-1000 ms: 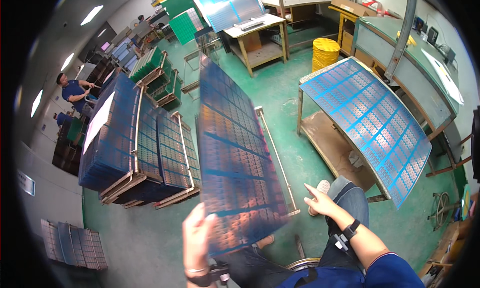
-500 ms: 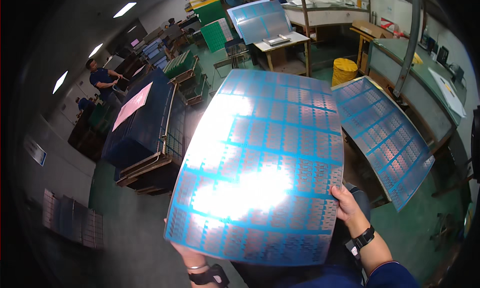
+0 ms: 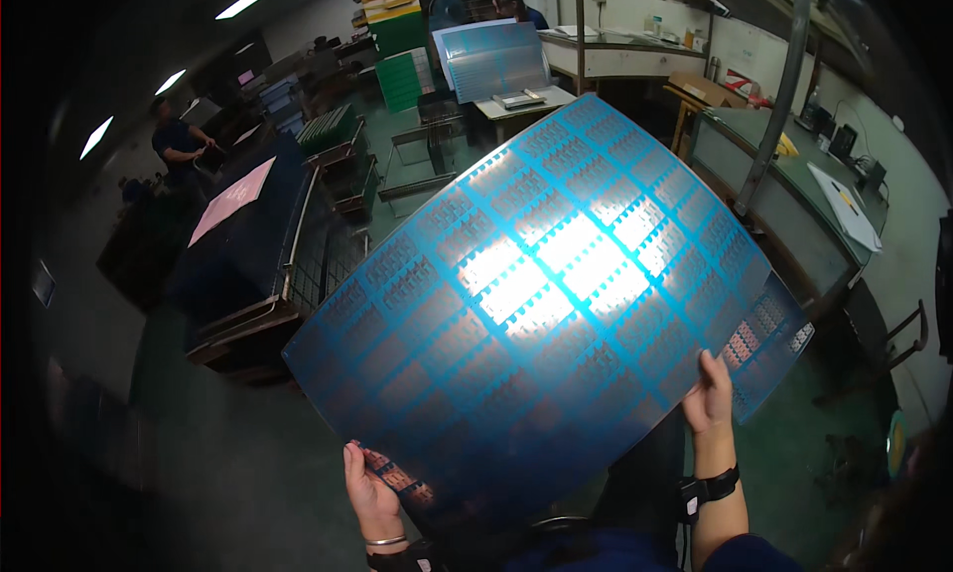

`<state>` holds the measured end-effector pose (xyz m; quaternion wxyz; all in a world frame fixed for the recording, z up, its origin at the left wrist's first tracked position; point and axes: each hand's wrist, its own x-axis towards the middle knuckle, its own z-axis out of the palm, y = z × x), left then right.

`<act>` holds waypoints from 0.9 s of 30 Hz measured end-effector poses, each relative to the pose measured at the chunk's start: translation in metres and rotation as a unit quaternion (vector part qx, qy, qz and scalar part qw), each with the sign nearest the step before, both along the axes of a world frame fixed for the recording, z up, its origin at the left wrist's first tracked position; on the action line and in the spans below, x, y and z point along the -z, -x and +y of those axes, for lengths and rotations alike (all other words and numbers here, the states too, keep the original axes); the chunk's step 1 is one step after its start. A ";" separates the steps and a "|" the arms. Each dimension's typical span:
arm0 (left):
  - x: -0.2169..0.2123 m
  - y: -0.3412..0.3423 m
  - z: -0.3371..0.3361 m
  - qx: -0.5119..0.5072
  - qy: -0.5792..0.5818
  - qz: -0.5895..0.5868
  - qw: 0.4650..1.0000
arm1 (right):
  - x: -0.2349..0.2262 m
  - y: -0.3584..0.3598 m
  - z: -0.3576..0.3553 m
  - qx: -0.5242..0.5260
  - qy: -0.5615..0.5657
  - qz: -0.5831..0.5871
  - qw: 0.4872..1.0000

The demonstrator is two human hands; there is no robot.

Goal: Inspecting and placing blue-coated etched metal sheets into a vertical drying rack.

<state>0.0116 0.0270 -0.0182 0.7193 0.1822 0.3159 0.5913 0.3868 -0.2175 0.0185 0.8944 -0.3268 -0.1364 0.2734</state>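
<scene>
Between my two hands I hold up a large thin circuit board panel [image 3: 437, 344], copper-toned with a blue grid and rows of small patterns. Bright light glares off its middle. My left hand [image 3: 370, 493] grips the lower left edge, thumb on the face and fingers behind. My right hand [image 3: 707, 398] holds the lower right edge, its thumb up along the rim. The sheet is tilted, with one corner pointing away at the top. Behind its right corner a second patterned panel [image 3: 764, 358] shows in part; the rest of it is covered.
A dark stack with a pink sheet [image 3: 233, 200] on top stands on a rack to the left. Further off, more blue panels [image 3: 494, 58] lean on a small table. A green-topped bench [image 3: 764, 140] and a metal post [image 3: 777, 105] are at the right. A person [image 3: 179, 145] stands far left.
The panel has turned clockwise and swung rightward, now covering most of the second panel. My left hand has come into fuller view at its edge. The glare has shifted toward the upper middle.
</scene>
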 end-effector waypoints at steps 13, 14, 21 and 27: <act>-0.050 0.021 -0.039 0.071 0.121 0.309 0.941 | -0.047 -0.009 -0.067 0.092 0.069 -0.088 0.989; -0.062 0.017 -0.046 0.094 0.136 0.314 0.935 | -0.047 -0.007 -0.065 0.078 0.071 -0.071 0.992; -0.068 0.020 -0.046 0.031 0.102 0.363 0.926 | -0.039 -0.015 -0.066 0.021 0.056 -0.068 0.996; -0.069 0.058 0.004 -0.089 -0.062 0.301 0.948 | -0.067 -0.051 -0.089 -0.045 0.330 -0.191 0.923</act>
